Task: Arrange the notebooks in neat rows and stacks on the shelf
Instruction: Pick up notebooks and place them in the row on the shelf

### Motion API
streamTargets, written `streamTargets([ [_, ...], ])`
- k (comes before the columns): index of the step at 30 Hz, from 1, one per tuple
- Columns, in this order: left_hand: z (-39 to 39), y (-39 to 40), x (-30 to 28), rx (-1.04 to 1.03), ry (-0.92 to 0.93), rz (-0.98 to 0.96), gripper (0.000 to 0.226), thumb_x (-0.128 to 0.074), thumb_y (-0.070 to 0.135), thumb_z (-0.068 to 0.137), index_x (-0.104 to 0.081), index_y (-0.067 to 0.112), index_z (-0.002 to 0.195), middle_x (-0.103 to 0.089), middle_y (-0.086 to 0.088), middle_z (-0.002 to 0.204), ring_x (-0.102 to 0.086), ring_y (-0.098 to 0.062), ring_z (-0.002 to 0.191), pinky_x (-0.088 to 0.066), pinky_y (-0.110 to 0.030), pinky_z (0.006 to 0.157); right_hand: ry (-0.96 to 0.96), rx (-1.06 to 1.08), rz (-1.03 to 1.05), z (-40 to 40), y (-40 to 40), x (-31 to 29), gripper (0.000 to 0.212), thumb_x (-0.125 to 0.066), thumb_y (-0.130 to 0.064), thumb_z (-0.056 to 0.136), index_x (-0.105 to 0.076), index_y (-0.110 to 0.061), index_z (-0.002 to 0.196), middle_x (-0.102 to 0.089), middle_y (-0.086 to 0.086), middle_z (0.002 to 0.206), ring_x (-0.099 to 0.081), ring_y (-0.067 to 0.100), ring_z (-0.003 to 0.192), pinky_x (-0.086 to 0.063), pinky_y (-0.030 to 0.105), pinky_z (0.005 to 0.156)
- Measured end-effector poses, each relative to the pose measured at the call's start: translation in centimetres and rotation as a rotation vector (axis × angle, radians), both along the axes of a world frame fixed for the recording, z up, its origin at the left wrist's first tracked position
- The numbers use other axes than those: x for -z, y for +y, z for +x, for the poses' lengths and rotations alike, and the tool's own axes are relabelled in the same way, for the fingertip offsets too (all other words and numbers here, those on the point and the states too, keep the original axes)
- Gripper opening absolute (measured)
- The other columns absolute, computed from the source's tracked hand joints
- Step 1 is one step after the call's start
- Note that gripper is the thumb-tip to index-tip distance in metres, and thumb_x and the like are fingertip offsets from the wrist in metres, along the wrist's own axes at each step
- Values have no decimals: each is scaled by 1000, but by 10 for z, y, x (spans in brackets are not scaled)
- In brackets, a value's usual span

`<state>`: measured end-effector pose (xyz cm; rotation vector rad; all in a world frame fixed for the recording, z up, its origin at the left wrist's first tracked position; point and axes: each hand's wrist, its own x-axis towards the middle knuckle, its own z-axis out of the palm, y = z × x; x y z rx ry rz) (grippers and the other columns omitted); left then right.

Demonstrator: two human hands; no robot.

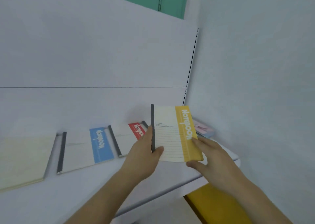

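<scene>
I have the yellow notebook (176, 133) up off the shelf (153, 177), held nearly upright between both hands and tipped a little to the right, its dark spine on the left. My left hand (144, 148) grips the spine edge low down, thumb curled onto the cover and fingers out of sight behind it. My right hand (206, 154) takes the lower right corner: some fingers reach onto the yellow band while the thumb sits under the bottom edge, so it pinches rather than wraps. Everything else I place from this notebook. Just left of it and behind my left hand lies the red notebook (136, 131), flat on the shelf; further left is the blue notebook (92, 148), and furthest left a pale cream notebook (23, 159), all lying at a slant and not squared to each other. Behind it to the right, against the side wall, sits a small pink and blue stack (203, 130), too blurred to identify. The risks I see: the corner pinch is light, so the book could swivel or slip when I lower it; setting it down could nudge the red notebook or overlap it crookedly; and pushing right could crowd the small stack.
</scene>
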<state>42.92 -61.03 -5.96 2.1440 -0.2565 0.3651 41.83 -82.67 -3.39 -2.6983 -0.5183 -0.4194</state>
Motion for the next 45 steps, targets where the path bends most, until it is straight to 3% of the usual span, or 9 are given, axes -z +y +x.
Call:
streamTargets([
  [4, 49, -5, 7, -2, 67, 374, 85, -63, 68, 79, -26, 35, 149, -47, 10, 132, -47, -11, 120, -46, -31, 101, -33, -68, -115, 58, -18, -2, 65, -65, -46, 86, -38, -31, 144, -39, -12, 145, -26, 6, 133, -15, 6, 92],
  [8, 77, -16, 12, -103, 67, 614, 91, -58, 66, 85, -19, 22, 155, -44, 2, 140, -38, -18, 127, -38, -31, 106, 31, -156, -190, 112, -33, 8, 71, -61, -51, 87, -32, -28, 147, -25, -26, 142, -13, 6, 141, 9, -4, 92],
  [13, 103, -23, 19, -180, 124, 746, 89, -47, 75, 85, -26, 21, 152, -48, 0, 136, -42, -21, 123, -39, -33, 103, 20, -270, -290, 177, -39, 21, 70, -64, -55, 83, -45, -20, 141, -44, -5, 145, -28, 17, 139, -13, 17, 109],
  [17, 113, -33, 26, -290, 227, 923, 88, -39, 76, 88, -25, 18, 152, -47, -4, 140, -39, -26, 129, -35, -40, 107, 10, -393, -343, 217, -41, 36, 78, -52, -68, 79, -43, -23, 143, -46, -5, 144, -27, 19, 141, -19, 27, 115],
  [23, 122, -35, 23, -295, 369, 897, 81, -42, 77, 86, -39, 21, 144, -48, -1, 135, -38, -25, 128, -36, -41, 107, -1, -477, -366, 248, -47, 48, 77, -35, -77, 80, -45, -29, 140, -51, -13, 138, -27, 19, 140, -19, 31, 116],
  [29, 133, -35, 13, -334, 395, 885, 54, -54, 75, 82, -57, 23, 97, -52, 5, 95, -49, -17, 92, -39, -32, 74, -79, -517, -388, 259, -47, 48, 80, -26, -82, 70, -61, -29, 118, -62, -11, 116, -37, 19, 131, -21, 34, 113],
  [35, 135, -35, 11, -307, 431, 849, 51, -57, 71, 82, -57, 21, 97, -54, 5, 93, -51, -15, 88, -49, -33, 79, -46, -553, -398, 265, -47, 44, 65, -33, -80, 73, -64, -27, 93, -61, -10, 92, -42, 13, 111, -26, 34, 109],
  [41, 131, -39, 11, -332, 412, 899, 51, -53, 71, 85, -56, 22, 99, -54, 5, 93, -48, -16, 91, -45, -34, 81, -63, -529, -487, 260, -43, 43, 77, -22, -75, 72, -62, -26, 115, -60, -6, 113, -35, 19, 127, -18, 35, 115],
  [45, 124, -43, 12, -366, 382, 910, 63, -48, 74, 86, -54, 23, 123, -56, 4, 117, -48, -20, 114, -41, -36, 98, -79, -499, -491, 253, -46, 37, 86, -16, -76, 69, -49, -30, 134, -47, -7, 134, -20, 20, 140, -12, 35, 118],
])
